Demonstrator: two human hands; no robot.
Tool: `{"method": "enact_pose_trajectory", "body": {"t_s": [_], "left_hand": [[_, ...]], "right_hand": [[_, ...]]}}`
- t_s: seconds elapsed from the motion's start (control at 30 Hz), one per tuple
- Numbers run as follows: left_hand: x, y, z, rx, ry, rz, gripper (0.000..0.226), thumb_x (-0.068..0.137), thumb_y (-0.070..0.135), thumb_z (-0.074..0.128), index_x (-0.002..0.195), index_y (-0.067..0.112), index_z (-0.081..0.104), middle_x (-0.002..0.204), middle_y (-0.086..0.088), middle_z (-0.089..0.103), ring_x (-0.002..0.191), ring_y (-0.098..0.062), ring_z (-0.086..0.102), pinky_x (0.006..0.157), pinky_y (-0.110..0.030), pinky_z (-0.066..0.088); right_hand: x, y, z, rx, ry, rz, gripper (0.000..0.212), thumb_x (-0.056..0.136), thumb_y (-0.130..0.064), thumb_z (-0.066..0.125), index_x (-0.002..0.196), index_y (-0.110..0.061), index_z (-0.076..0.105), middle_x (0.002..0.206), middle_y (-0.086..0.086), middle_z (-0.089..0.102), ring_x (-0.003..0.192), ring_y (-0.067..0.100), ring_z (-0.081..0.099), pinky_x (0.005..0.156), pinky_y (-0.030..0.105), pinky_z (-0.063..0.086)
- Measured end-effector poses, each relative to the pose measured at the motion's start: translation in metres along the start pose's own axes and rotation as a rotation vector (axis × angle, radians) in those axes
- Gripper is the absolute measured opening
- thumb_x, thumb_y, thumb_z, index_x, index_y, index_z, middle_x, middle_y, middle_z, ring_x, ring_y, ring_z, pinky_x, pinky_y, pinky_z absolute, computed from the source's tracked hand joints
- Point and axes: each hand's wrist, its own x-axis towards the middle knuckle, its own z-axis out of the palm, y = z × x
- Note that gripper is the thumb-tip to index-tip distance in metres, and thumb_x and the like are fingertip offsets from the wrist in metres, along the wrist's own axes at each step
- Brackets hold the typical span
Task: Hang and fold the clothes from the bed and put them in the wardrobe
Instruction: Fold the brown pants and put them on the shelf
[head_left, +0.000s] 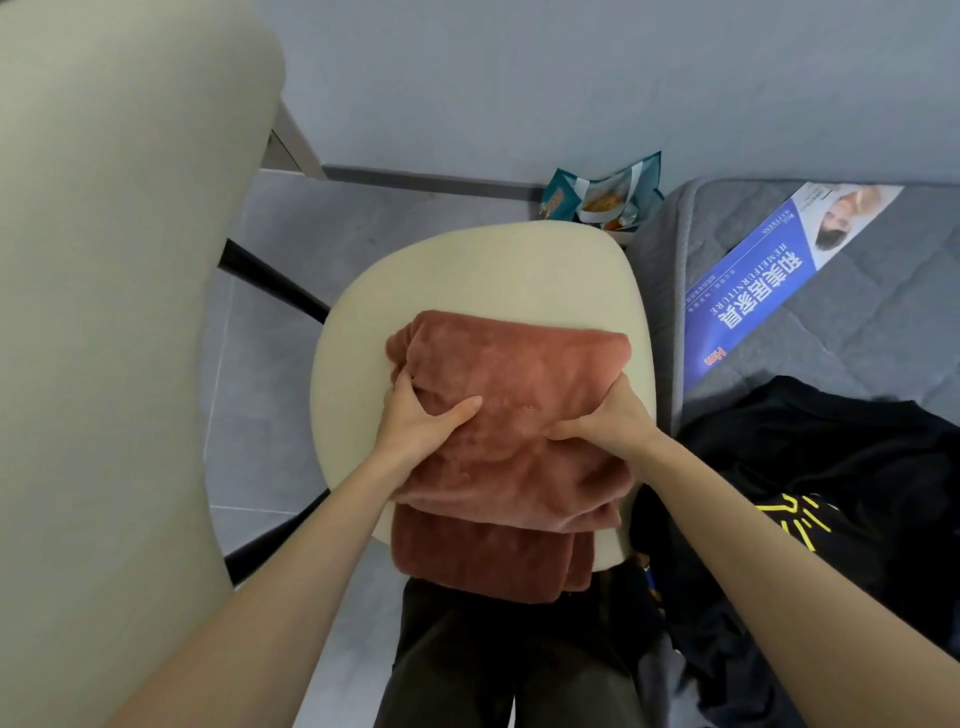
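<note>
A folded rust-pink fleece garment (511, 379) lies on the cream seat of a chair (467, 270), its near end hanging over the seat's front edge. My left hand (421, 415) grips the garment's left side, thumb on top and fingers curled under the fold. My right hand (608, 415) grips the right side the same way. A heap of black clothing (810, 467) with yellow print lies on the grey bed (857, 332) to the right.
The chair's cream backrest (114, 312) fills the left. A blue printed mattress label (763, 280) lies on the bed. A teal snack bag (602, 192) sits on the floor by the wall. My dark trousers (493, 665) are below.
</note>
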Motion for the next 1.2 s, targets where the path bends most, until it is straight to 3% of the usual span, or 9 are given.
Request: {"method": "enact_pose_trajectory", "body": {"t_s": [0.17, 0.43, 0.53, 0.67, 0.8, 0.97, 1.03, 1.1, 1.2], "left_hand": [[0.001, 0.026, -0.015, -0.053, -0.067, -0.024, 0.094, 0.065, 0.023, 0.087, 0.14, 0.019, 0.031, 0.135, 0.001, 0.047, 0.116, -0.016, 0.047, 0.092, -0.025, 0.036], [0.011, 0.102, -0.02, -0.172, 0.098, 0.3, 0.087, 0.076, -0.003, 0.068, 0.138, 0.025, 0.014, 0.108, 0.022, 0.046, 0.095, 0.005, 0.051, 0.069, -0.002, 0.038], [0.011, 0.103, -0.02, -0.299, 0.153, 0.356, 0.1, 0.075, -0.011, 0.065, 0.148, 0.03, 0.01, 0.102, 0.024, 0.049, 0.086, 0.019, 0.057, 0.06, 0.0, 0.044], [-0.001, 0.084, -0.019, -0.267, 0.168, 0.25, 0.058, 0.079, -0.012, 0.058, 0.129, 0.015, 0.052, 0.096, 0.016, 0.06, 0.092, -0.003, 0.058, 0.06, 0.0, 0.044], [-0.024, 0.041, -0.036, -0.08, 0.069, 0.12, 0.024, 0.095, 0.006, 0.048, 0.107, 0.024, 0.058, 0.084, 0.015, 0.062, 0.075, 0.005, 0.054, 0.052, -0.005, 0.041], [-0.043, 0.023, -0.063, -0.133, -0.026, -0.077, 0.037, 0.095, 0.003, 0.042, 0.117, 0.024, 0.061, 0.107, 0.002, 0.069, 0.089, -0.01, 0.064, 0.066, -0.023, 0.052], [-0.047, 0.024, -0.061, -0.123, 0.087, -0.115, 0.035, 0.098, 0.016, 0.039, 0.129, 0.022, 0.053, 0.123, 0.0, 0.063, 0.103, -0.016, 0.062, 0.077, -0.026, 0.051], [-0.051, 0.025, -0.05, 0.079, 0.249, 0.053, 0.043, 0.099, 0.032, 0.036, 0.14, 0.022, 0.043, 0.141, -0.001, 0.049, 0.126, -0.022, 0.047, 0.103, -0.04, 0.04], [-0.057, 0.034, -0.019, 0.302, 0.262, 0.344, 0.059, 0.093, 0.057, 0.035, 0.147, 0.037, 0.024, 0.155, 0.002, 0.026, 0.142, -0.022, 0.024, 0.114, -0.051, 0.022]], "right_hand": [[-0.003, -0.019, -0.013, 0.129, -0.039, 0.08, 0.051, 0.053, -0.009, 0.089, 0.095, -0.017, 0.062, 0.096, 0.0, 0.068, 0.093, 0.019, 0.064, 0.076, 0.028, 0.052], [-0.004, -0.068, -0.044, 0.283, 0.332, -0.311, 0.053, 0.067, 0.009, 0.073, 0.106, -0.018, 0.05, 0.092, -0.006, 0.062, 0.09, 0.016, 0.06, 0.074, 0.021, 0.049], [-0.006, -0.067, -0.049, 0.216, 0.425, -0.454, 0.043, 0.073, 0.005, 0.07, 0.113, -0.007, 0.057, 0.099, -0.001, 0.064, 0.09, 0.013, 0.06, 0.069, 0.006, 0.045], [-0.022, -0.048, -0.051, 0.082, 0.366, -0.537, 0.055, 0.074, 0.015, 0.059, 0.126, -0.002, 0.056, 0.113, 0.003, 0.063, 0.106, 0.017, 0.06, 0.089, 0.022, 0.049], [-0.055, -0.016, -0.048, -0.035, 0.241, -0.665, 0.049, 0.075, 0.006, 0.052, 0.118, -0.017, 0.06, 0.117, -0.002, 0.064, 0.108, 0.01, 0.058, 0.094, 0.02, 0.043], [-0.081, 0.012, -0.038, 0.032, 0.218, -0.427, 0.052, 0.081, 0.015, 0.041, 0.071, -0.027, 0.069, 0.085, -0.005, 0.071, 0.082, 0.014, 0.066, 0.071, 0.005, 0.042], [-0.088, 0.017, -0.025, 0.037, 0.328, -0.342, 0.04, 0.085, 0.004, 0.044, 0.083, -0.029, 0.066, 0.094, 0.0, 0.07, 0.077, 0.015, 0.06, 0.067, 0.009, 0.04], [-0.092, 0.016, -0.008, 0.056, 0.462, -0.352, 0.027, 0.091, -0.011, 0.05, 0.109, -0.029, 0.058, 0.119, -0.002, 0.06, 0.1, 0.012, 0.055, 0.089, 0.019, 0.041], [-0.092, 0.005, 0.019, 0.074, 0.419, -0.367, 0.052, 0.094, -0.04, 0.054, 0.141, -0.04, 0.033, 0.152, -0.005, 0.029, 0.138, 0.01, 0.028, 0.115, 0.034, 0.023]]}}
